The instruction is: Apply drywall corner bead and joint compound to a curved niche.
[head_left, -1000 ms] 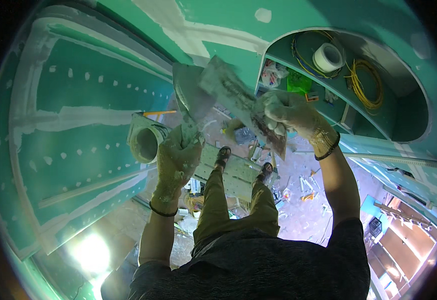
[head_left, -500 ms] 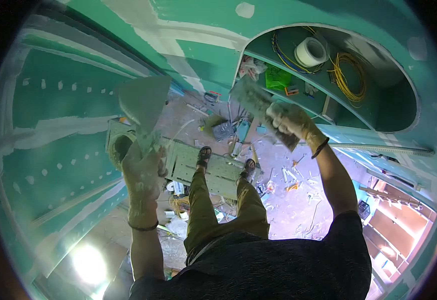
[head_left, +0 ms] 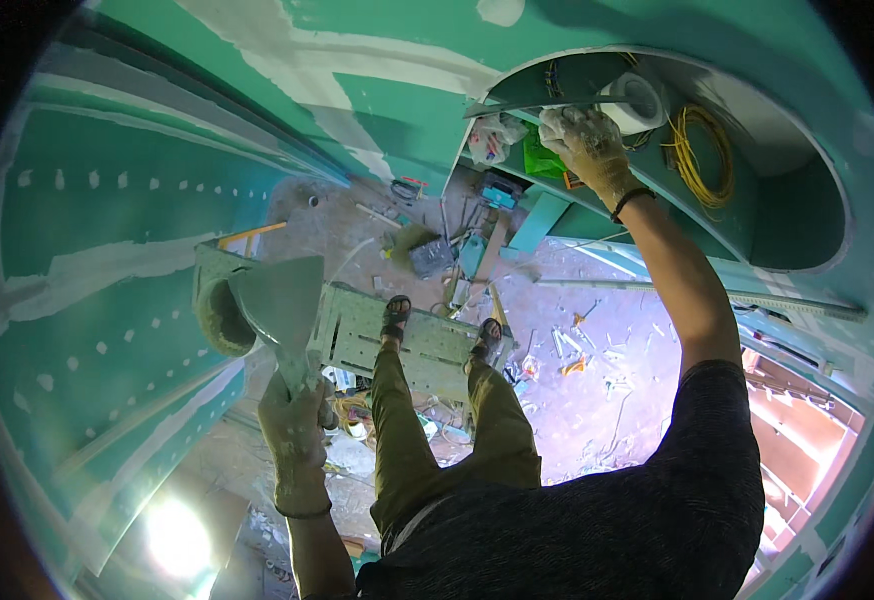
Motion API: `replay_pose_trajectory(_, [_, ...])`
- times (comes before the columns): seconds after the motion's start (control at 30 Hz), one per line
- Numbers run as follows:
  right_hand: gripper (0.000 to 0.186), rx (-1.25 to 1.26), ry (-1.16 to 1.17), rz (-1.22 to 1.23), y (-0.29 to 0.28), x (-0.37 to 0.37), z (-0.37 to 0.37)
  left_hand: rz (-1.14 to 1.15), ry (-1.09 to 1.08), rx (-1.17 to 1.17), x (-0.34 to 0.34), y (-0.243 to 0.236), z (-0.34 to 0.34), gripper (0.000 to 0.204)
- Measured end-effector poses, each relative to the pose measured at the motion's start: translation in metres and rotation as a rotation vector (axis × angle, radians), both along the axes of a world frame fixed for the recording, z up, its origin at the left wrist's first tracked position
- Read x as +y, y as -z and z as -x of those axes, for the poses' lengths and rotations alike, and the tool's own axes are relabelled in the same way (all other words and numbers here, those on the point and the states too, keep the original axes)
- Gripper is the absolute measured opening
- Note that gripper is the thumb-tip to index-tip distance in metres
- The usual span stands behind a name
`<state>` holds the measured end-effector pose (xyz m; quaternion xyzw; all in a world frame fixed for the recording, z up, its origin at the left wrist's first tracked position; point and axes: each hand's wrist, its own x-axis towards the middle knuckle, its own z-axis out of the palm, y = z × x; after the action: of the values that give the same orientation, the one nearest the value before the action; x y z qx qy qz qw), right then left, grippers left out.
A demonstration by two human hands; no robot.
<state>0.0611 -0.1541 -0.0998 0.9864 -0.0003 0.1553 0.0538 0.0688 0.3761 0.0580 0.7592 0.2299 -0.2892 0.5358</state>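
Note:
My left hand (head_left: 295,430), in a dusty work glove, is closed around the handle of a wide putty knife (head_left: 282,295). Its grey, coated blade points up and away, in front of a round bucket (head_left: 219,325). My right hand (head_left: 589,150), gloved too, is raised to the near side of an oval wall niche (head_left: 792,215) and grips a trowel (head_left: 527,105). The trowel's blade shows almost edge-on across the niche's left rim; whether it touches the wall I cannot tell. My fingers hide its handle.
My feet stand on a perforated work platform (head_left: 427,350) above a littered floor (head_left: 597,400). A white roll (head_left: 629,103) and a yellow cable coil (head_left: 702,155) lie in the niche. Green wallboard (head_left: 117,215) with filler stripes rises at left. A bright lamp (head_left: 179,537) glows lower left.
My right hand has moved up with the trowel to the niche, and the blade has turned edge-on. My left hand has dropped lower with the putty knife.

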Motion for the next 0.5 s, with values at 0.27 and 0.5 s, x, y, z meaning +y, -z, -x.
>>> replay_pose_trajectory(0.27, [0.038,0.102,0.073,-0.068,-0.005,-0.002,-0.027,0.047,-0.092,0.011,0.005,0.0,0.0,0.028])
replay_pose_trajectory(0.5, [0.042,0.142,0.07,-0.084,-0.008,-0.017,-0.027,0.065,-0.053,0.05,0.005,0.006,-0.001,0.035])
